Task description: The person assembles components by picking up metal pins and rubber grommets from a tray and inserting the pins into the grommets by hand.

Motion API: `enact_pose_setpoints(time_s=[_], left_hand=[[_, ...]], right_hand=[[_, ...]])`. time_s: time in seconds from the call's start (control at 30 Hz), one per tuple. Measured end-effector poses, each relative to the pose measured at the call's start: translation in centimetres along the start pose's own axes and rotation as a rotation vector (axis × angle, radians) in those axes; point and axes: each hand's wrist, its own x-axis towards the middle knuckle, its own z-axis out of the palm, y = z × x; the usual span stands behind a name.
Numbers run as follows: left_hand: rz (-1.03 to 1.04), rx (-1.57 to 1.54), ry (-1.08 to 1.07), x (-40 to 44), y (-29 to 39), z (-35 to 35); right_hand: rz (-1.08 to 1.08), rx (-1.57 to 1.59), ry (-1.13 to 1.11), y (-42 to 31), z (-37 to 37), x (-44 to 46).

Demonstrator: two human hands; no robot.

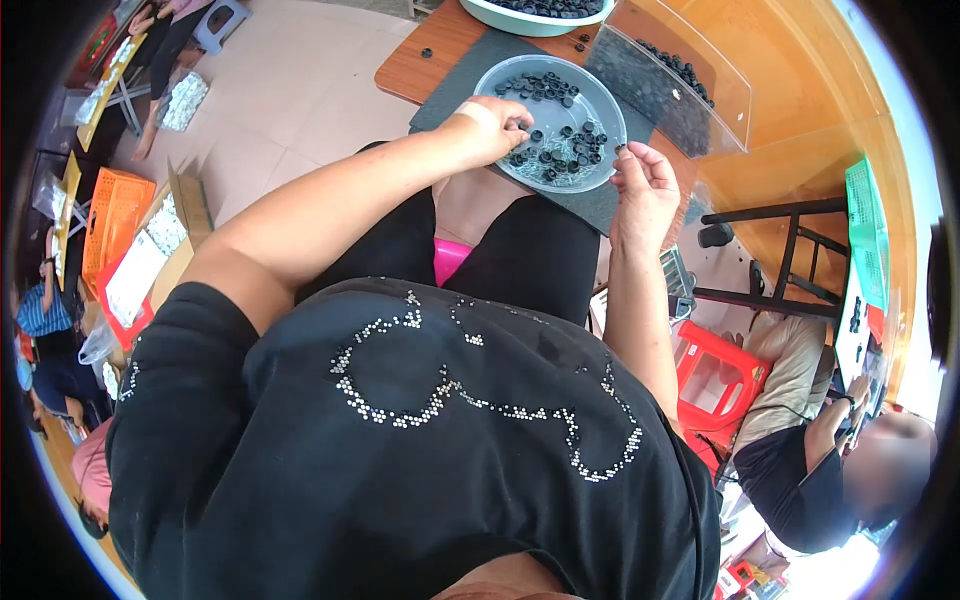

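A translucent round basin [612, 100] sits in front of me on a dark mat, with many small black round cap-like parts [580, 150] lying in it in loose groups. My left hand [484, 126] is over the basin's near left rim, its fingers drawn together at the tips. Whatever is in them is too small and hidden to make out. At the right rim, my right hand [645, 190] is raised with thumb and index finger pinched on a small black part [620, 150].
A pale green basin [535, 22] full of black parts stands farther back on the wooden table [425, 70]. Behind the right rim is a clear tray [672, 100] with more parts. A red stool [715, 375] and a seated person [800, 480] are to the right; cartons and orange crates [115, 215] are left.
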Motion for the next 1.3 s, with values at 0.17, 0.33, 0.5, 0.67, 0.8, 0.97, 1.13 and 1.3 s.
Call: enact_pose_setpoints(time_s=[0.17, 0.33, 0.5, 0.67, 0.8, 0.97, 1.13, 1.3], left_hand=[[0.048, 0.516, -0.039, 4.6, 0.0, 2.4], [0.057, 0.591, -0.114, 6.3, -0.4, 3.1], [-0.01, 0.497, -0.126, 6.2, -0.7, 3.0], [0.084, 0.477, 0.052, 5.9, -0.6, 4.1], [0.059, 0.507, -0.102, 6.4, -0.1, 3.8], [0.086, 0.352, 0.067, 6.4, -1.4, 3.7], [-0.191, -0.449, 0.175, 2.9, 2.7, 2.1], [-0.312, -1.242, -0.015, -1.7, 5.5, -0.2]], right_hand=[[-0.066, -0.055, 0.002, -0.1, 0.3, 0.0], [-0.083, -0.079, 0.001, -0.1, 0.1, 0.3], [-0.111, -0.111, 0.001, 0.7, 0.1, 0.6], [-0.081, -0.116, -0.005, 0.3, 0.4, 0.3], [-0.074, -0.086, -0.033, 0.3, 0.6, 0.2], [-0.123, -0.06, -0.052, 0.0, 0.8, -0.1], [-0.163, -0.098, -0.102, -0.8, 1.5, -0.9], [-0.204, -0.16, -0.177, -1.3, 2.3, -1.9]])
